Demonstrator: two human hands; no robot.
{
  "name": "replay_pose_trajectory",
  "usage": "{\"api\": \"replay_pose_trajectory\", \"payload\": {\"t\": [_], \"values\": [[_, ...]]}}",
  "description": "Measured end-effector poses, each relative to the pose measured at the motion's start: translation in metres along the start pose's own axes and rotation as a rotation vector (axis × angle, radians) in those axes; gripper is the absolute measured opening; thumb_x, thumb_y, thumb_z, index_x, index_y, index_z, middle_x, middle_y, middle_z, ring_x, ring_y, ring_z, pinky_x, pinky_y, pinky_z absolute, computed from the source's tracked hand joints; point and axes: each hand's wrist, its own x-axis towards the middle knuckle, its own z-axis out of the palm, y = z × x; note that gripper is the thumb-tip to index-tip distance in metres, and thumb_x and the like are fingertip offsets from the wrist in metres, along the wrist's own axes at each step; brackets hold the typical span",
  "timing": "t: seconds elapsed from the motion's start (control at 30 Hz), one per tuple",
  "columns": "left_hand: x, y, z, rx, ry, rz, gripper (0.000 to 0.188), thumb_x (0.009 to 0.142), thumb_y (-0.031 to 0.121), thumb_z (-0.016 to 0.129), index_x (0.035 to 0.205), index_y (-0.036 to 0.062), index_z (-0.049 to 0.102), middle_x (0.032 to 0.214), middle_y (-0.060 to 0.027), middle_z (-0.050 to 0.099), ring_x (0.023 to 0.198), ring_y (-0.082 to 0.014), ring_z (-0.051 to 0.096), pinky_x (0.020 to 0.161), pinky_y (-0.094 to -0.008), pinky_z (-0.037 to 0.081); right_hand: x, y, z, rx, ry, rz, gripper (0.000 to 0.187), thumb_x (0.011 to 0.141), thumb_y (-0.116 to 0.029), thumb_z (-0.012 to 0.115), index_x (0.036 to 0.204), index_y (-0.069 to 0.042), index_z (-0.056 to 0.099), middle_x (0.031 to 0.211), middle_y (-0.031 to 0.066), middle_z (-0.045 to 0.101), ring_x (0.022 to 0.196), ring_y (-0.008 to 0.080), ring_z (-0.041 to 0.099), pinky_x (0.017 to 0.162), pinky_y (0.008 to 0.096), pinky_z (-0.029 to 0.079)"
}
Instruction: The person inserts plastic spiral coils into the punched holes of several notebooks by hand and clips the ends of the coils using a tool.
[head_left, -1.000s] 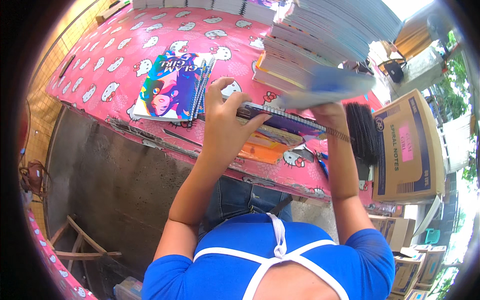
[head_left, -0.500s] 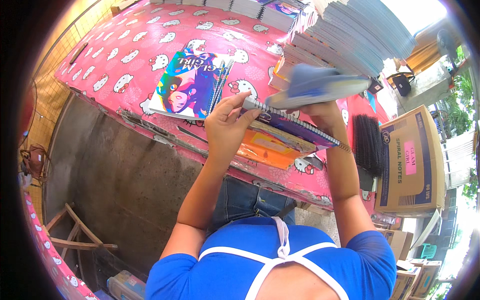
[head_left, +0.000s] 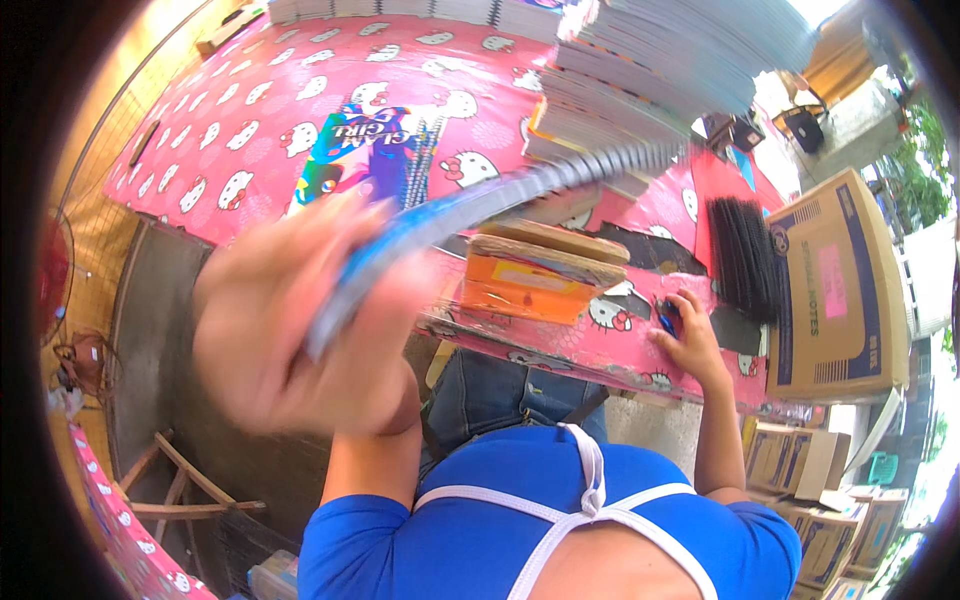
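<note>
My left hand (head_left: 300, 310), raised close to the camera and smeared by motion, grips a spiral notebook (head_left: 450, 205). The notebook shows edge-on, its coil side up, with a blue tint along it and a loose coil end toward the far right. Down at the table's near edge, my right hand (head_left: 695, 345) has its fingers curled at a small dark blue object (head_left: 667, 319), whose kind is mostly hidden. Between the hands stands an orange block with wooden boards (head_left: 530, 285). Several finished spiral notebooks with colourful covers (head_left: 370, 150) lie beyond my left hand.
A tall stack of unbound paper (head_left: 680, 70) rises at the far right. Black spiral coils (head_left: 740, 255) stand in a bunch beside a cardboard box (head_left: 840, 285). More notebooks (head_left: 420, 12) line the far edge of the pink patterned table (head_left: 270, 120). A wooden frame (head_left: 180, 485) is at lower left.
My left hand has lifted the notebook off the orange block, up and toward the left. My right hand has let go of its pages and dropped to the small blue object at the table's near edge.
</note>
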Motion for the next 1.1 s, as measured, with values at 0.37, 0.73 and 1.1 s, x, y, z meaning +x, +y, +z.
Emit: {"api": "replay_pose_trajectory", "payload": {"t": [0.37, 0.73, 1.1], "values": [[-0.115, -0.005, 0.052, -0.116, -0.441, -0.347, 0.023, 0.065, -0.012, 0.073, 0.086, -0.0031, 0.067, 0.097, -0.0131, 0.067, 0.082, -0.0206, 0.065, 0.062, -0.0253, 0.052, -0.015, -0.132, -0.032, 0.475, 0.171, -0.269, 0.037, 0.077, -0.013, 0.074, 0.109, -0.002, 0.061, 0.097, 0.0133, 0.06, 0.088, 0.0291, 0.061, 0.074, 0.0342, 0.05], [-0.106, -0.006, 0.055, -0.12, -0.343, -0.149, 0.022, 0.063, -0.014, 0.066, 0.082, -0.0011, 0.066, 0.086, -0.0128, 0.066, 0.079, -0.0288, 0.065, 0.073, -0.0356, 0.054, 0.014, -0.134, -0.019, 1.91, -0.871, 0.226, 0.034, 0.089, -0.018, 0.065, 0.111, 0.007, 0.058, 0.092, 0.0135, 0.066, 0.068, 0.0171, 0.064, 0.065, 0.0293, 0.053], [-0.083, -0.155, -0.075, 0.523, 0.531, -0.379, 0.018, 0.083, 0.005, 0.069, 0.088, -0.0003, 0.053, 0.11, -0.0177, 0.061, 0.092, -0.0232, 0.061, 0.083, -0.0356, 0.049, 0.001, -0.022, -0.003, 0.14, 0.146, 0.013, 0.034, 0.069, -0.023, 0.079, 0.091, -0.001, 0.064, 0.099, 0.0176, 0.063, 0.097, 0.0323, 0.06, 0.083, 0.0416, 0.048]]}}
